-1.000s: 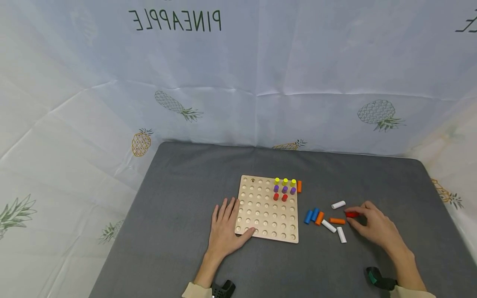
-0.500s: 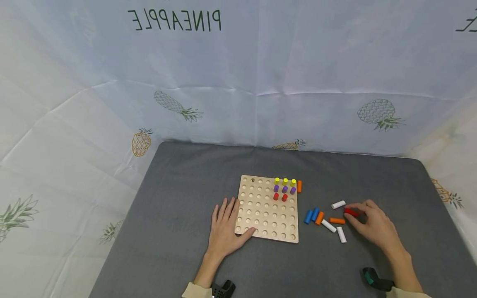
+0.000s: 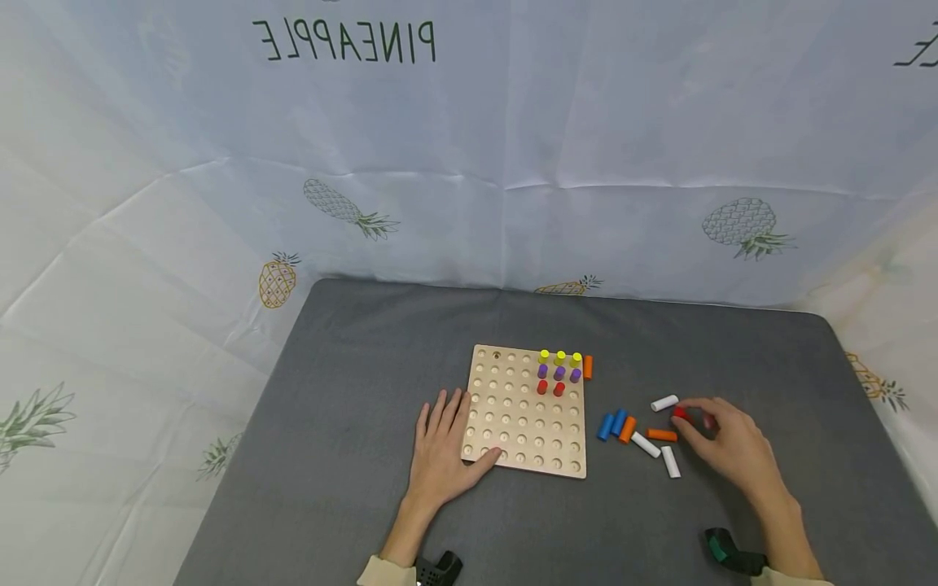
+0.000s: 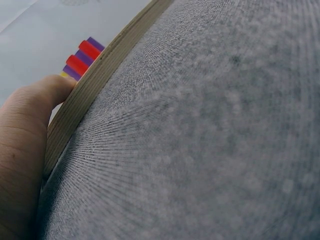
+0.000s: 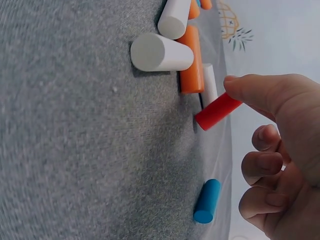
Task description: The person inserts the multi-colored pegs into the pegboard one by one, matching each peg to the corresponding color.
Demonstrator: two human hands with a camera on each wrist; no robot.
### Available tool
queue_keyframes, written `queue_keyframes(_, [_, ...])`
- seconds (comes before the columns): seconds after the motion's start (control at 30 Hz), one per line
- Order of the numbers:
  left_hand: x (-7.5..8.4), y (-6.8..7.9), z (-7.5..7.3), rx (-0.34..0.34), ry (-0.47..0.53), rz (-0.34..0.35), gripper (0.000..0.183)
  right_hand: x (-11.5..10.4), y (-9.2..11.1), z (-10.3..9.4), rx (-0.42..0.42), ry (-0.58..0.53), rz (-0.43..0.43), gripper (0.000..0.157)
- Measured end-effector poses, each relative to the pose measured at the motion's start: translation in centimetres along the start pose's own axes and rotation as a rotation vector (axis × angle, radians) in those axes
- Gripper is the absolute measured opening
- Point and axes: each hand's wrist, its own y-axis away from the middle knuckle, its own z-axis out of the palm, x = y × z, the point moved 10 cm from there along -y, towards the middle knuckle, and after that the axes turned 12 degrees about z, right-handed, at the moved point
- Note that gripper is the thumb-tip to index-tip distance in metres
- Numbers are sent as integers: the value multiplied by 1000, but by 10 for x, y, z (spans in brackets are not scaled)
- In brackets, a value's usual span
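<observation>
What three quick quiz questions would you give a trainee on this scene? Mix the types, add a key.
1. Multiple choice: what colour is the peg that the right hand pinches? A) blue B) red C) white
2. True or false: the left hand touches the pegboard.
3. Fill in: the row of yellow pegs standing in the pegboard has ___ pegs.

Key: 1. B; 2. true; 3. three.
</observation>
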Motion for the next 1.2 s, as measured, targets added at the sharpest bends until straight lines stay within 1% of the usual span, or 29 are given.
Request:
queue_keyframes(0.13, [0,0,0,2,10,-3,99,-2,0,-2,17,-12,-2,23])
queue_keyframes(0.3, [0,0,0,-3,12,-5,99,-6,0,-4,35,-21,-5,27])
queue_keyframes(0.5, [0,0,0,-8,10,-6,99,-18,-1,-8,56,-80,-47,24])
queue_keyframes(0.77, [1,0,-2,32,-6,25,99,-34,-4,-4,76,-117,-81,20])
queue_keyframes(1.1, [2,0,-2,36,3,29,98,-52,-4,0,105,-182,-114,19])
queue_keyframes(1.2, [2,0,-2,36,5,29,98,-56,-4,3,99,-197,-112,19])
